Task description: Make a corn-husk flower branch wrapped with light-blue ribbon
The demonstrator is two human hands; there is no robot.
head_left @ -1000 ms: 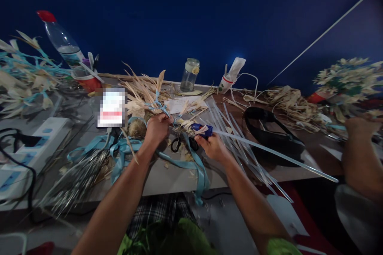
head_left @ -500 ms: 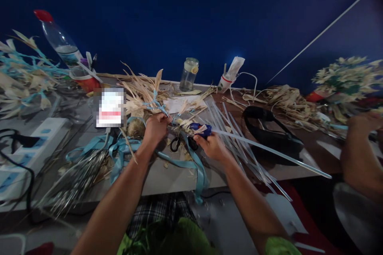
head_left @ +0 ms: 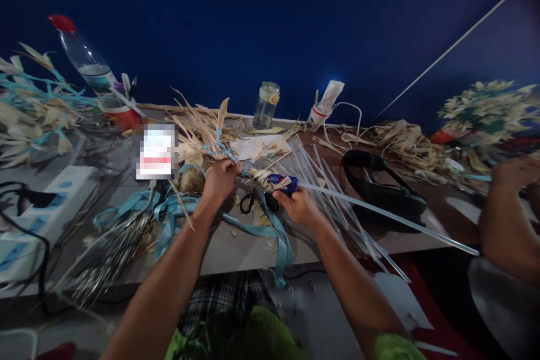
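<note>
My left hand is closed in a pinch on a stem wrapped in blue tape, which carries dried husk petals at its far end. My right hand grips a blue hot glue gun, its front pointing left toward the stem. From the gun's back a long clear glue stick juts out to the right. Husk pieces partly cover the gun's front, so its nozzle tip is hidden. Scissors with black handles lie between my hands, beside loose blue ribbon.
More glue sticks lie right of my right hand, near a black strapped object. A glass jar and a paper cup stand behind. Metal wires and a power strip lie left. Another person's arm is at right.
The glue stick's free end has shifted a little to the right and down. My two hands have hardly moved. The other person's arm has shifted slightly.
</note>
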